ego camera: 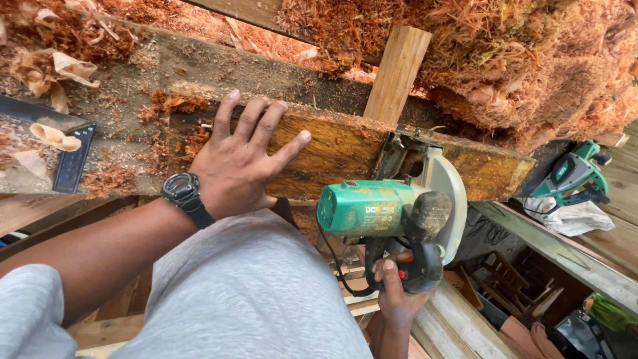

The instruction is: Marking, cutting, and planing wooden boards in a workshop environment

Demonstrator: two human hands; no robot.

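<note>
The blade of the circular saw [399,213] is hidden behind its pale guard and the plank [345,149], so the cut cannot be seen. The palm of the right hand [395,292] is covered by the black saw handle, and its wrist is cut off by the lower edge. The near edge of the plank, left of the saw, is concealed under the left hand [242,163] and a grey-clothed knee [252,292]. A second green tool [575,173], right of the saw, is partly cut off and too small to identify.
</note>
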